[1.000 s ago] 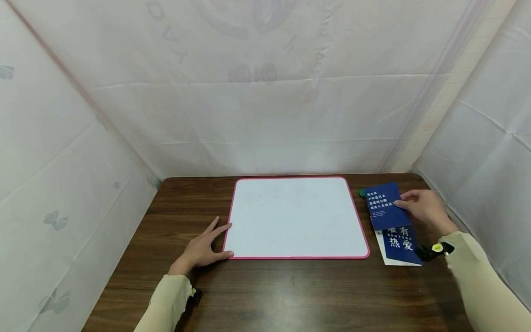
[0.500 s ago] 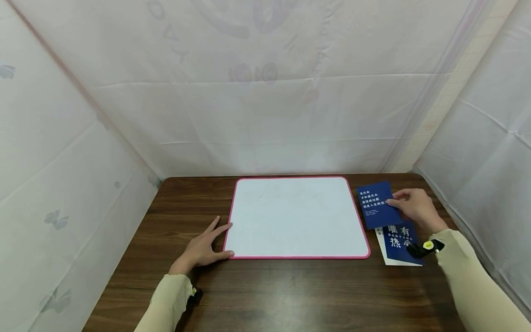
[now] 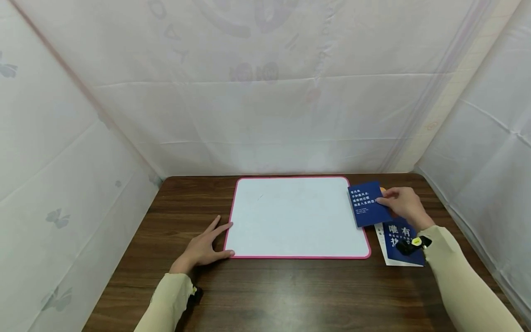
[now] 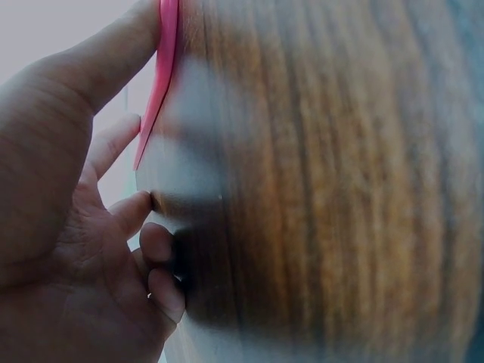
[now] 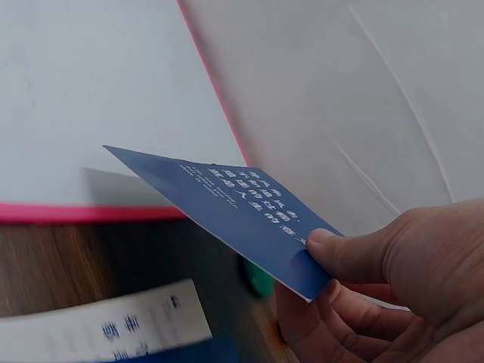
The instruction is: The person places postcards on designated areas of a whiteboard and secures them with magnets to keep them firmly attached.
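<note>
Right hand is pinching a blue card by its edge, holding it lifted over the white board's right margin. Left hand is lying spread, fingers touching the board's pink left rim. Wooden bench is standing among white sheeting.

Item: dark wood table. On it we log: white pink-edged board, centre; blue-white leaflet, rt side.
</note>
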